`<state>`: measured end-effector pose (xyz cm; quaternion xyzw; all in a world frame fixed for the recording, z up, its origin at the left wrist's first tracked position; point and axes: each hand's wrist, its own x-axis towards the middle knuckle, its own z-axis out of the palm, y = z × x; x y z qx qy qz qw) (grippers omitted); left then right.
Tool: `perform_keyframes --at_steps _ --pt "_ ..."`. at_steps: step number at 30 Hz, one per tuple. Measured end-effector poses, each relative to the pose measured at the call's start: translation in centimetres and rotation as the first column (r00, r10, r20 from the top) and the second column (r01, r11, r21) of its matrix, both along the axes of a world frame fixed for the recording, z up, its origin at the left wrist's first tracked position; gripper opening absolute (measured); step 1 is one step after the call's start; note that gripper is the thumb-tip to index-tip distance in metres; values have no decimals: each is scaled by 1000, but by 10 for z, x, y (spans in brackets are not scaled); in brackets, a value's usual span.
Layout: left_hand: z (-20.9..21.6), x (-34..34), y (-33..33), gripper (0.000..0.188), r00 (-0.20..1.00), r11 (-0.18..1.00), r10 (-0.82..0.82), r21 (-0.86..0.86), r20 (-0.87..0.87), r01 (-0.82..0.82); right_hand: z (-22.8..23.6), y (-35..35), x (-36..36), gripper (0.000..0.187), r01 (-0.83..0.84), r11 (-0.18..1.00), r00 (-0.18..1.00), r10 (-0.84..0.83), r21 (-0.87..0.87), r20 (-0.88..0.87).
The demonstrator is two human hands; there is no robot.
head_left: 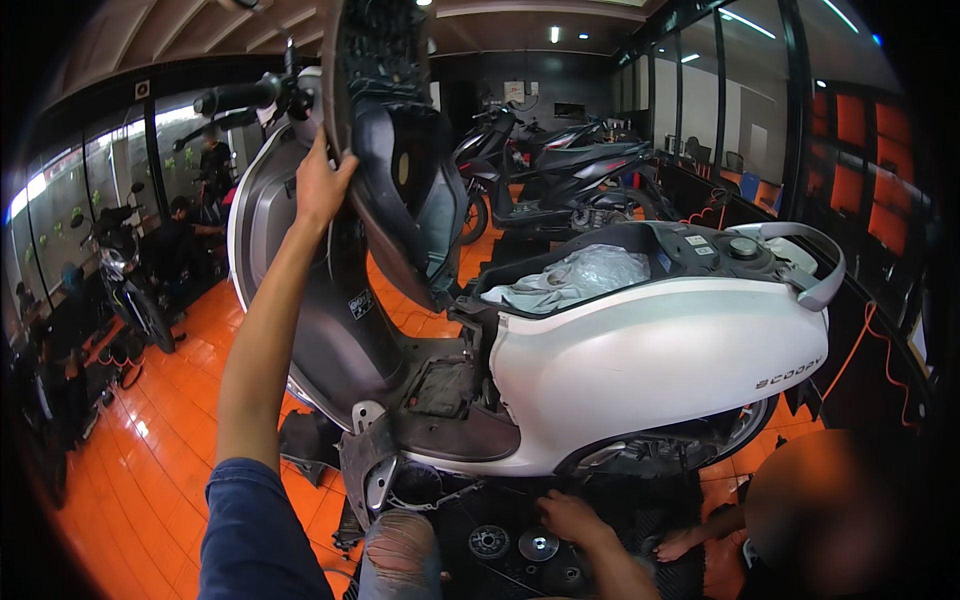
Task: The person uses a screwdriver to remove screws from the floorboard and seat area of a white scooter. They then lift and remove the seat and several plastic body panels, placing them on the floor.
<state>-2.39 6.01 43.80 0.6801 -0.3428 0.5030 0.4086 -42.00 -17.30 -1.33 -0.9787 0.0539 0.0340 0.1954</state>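
Observation:
My left hand (324,182), at the end of a raised arm, grips the edge of the scooter seat (405,195). The seat stands tilted up on its front hinge, its dark underside showing. Below it the white scooter (650,370) has its storage box open, with a crumpled clear plastic bag (585,275) inside. Down low, my right hand (570,517) is held over a dark mat beside the scooter, its fingers curled. What they hold, if anything, is hidden. Close by on the mat lie a round ribbed metal part (489,542) and a shiny metal disc (538,544).
A co-worker's bare hand or foot (682,545) reaches the mat at the right. A dark removed panel (368,460) leans by the footboard. Other scooters (570,175) stand behind, and a motorcycle (125,280) is at the left on the orange tiled floor (150,450).

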Motion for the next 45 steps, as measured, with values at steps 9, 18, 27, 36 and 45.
perform_keyframes --at_steps 9,18,27,36,45 --pt "1 0 -47 65 995 997 38 -71 97 -31 11 18 12 27 6 999 1000 -7 37 21" --pt "-71 -5 -10 55 982 964 -156 -235 -107 127 41 28 -2 26 34 999 999 -34 3 26" --pt "-349 -134 -7 53 652 317 202 678 -731 662 79 51 -27 19 53 997 998 -51 -62 37" --pt "-301 -151 -33 45 594 506 -169 448 -786 737 93 51 -57 24 251 964 967 -254 -84 -32" --pt "-139 -150 -109 92 869 803 -450 -333 204 494 110 43 -84 25 297 942 954 -297 -155 26"
